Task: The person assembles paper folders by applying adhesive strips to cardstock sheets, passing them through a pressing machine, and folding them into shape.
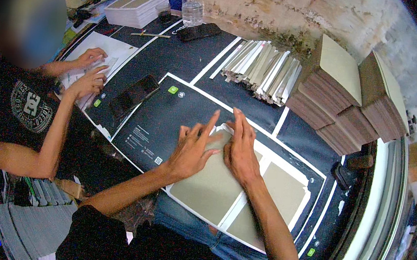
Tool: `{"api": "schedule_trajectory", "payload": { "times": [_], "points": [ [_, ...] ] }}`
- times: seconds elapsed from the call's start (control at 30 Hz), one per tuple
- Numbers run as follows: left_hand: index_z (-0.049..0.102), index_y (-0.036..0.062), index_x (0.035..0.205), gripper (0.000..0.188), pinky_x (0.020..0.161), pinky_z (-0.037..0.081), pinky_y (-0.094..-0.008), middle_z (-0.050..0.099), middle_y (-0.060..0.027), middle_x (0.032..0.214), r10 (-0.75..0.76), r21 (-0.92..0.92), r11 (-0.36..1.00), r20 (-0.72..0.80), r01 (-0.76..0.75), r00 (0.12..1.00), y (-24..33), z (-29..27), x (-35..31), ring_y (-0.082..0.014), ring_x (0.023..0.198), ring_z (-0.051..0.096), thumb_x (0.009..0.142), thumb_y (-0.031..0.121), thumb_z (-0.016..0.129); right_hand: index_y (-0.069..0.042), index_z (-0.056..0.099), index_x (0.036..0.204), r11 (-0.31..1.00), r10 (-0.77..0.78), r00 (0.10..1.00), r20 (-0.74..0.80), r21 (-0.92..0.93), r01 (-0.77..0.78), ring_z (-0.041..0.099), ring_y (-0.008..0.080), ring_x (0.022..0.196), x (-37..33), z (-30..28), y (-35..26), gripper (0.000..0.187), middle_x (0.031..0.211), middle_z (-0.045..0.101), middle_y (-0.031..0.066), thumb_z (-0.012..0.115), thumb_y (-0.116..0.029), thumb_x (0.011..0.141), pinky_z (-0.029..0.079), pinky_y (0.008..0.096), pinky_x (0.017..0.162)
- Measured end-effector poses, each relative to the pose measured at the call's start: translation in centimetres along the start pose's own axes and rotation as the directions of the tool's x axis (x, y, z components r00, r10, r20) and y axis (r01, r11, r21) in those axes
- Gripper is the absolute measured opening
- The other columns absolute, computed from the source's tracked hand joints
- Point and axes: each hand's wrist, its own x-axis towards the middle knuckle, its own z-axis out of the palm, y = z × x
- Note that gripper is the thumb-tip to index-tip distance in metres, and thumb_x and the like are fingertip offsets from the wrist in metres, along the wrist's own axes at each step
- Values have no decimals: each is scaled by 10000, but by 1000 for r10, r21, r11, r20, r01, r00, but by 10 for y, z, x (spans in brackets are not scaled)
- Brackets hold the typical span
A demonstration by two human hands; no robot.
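Observation:
In front of me lies a book-cover blank: a white sheet with a left grey board (201,192) and a right grey board (283,191) on it, a narrow white gap between them. My left hand (192,148) is over the far left part of the left board, fingers spread and pointing away from me. Close beside it, my right hand (241,151) reaches along the far edge near the gap, its fingers stretched out. White paper shows at the far edge between the hands, looking creased. I see nothing held in either hand.
Behind the blank sit a bundle of card strips (265,70) and stacks of grey boards (333,74). A bottle (193,6), white-edged stack (134,10), black tray-like object (133,99) and small black object (341,175) stand around. At left, a co-worker's hands (90,74) work over white paper.

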Motion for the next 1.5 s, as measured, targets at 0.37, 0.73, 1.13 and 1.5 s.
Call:
{"api": "schedule_trajectory", "payload": {
  "times": [0.37, 0.73, 1.13, 1.5],
  "points": [
    [86, -20, 1593, 877, 946, 338, -511, 422, -195, 1544, 168, 186, 967, 59, -176, 984, -1, -2, 6, -320, 1215, 445, 970, 263, 635, -93, 132, 1603, 1000, -5, 999, -48, -1, 5, 321, 439, 1419, -1, 3, 1, 973, 1597, 229, 220, 557, 152, 762, 343, 523, 1184],
    [-21, -8, 1601, 975, 975, 303, -531, 559, -132, 1448, 54, 142, 989, -46, -47, 998, 3, 6, -1, -318, 1228, 467, 962, 298, 649, -44, 148, 1598, 999, 34, 999, -10, 19, -34, 301, 415, 1450, 0, -2, -4, 883, 1611, 240, 240, 550, 85, 823, 264, 512, 1199],
    [12, -22, 1599, 946, 956, 314, -508, 613, -160, 1350, 80, 140, 986, 89, -92, 993, 4, -4, 6, -317, 1182, 482, 970, 303, 639, -108, 158, 1602, 994, 7, 1000, 23, 109, -9, 363, 450, 1407, -2, -1, 0, 923, 1589, 257, 237, 538, 126, 795, 360, 510, 1173],
    [-16, -24, 1598, 1077, 943, 313, -508, 616, -112, 1361, 6, 65, 998, -116, 1, 993, 13, -6, -2, -282, 1162, 506, 892, 270, 743, -54, 103, 1605, 992, -17, 997, 80, 123, 7, 343, 435, 1436, 1, -5, -4, 944, 1615, 230, 243, 592, 71, 807, 340, 491, 1190]
  ]
}}
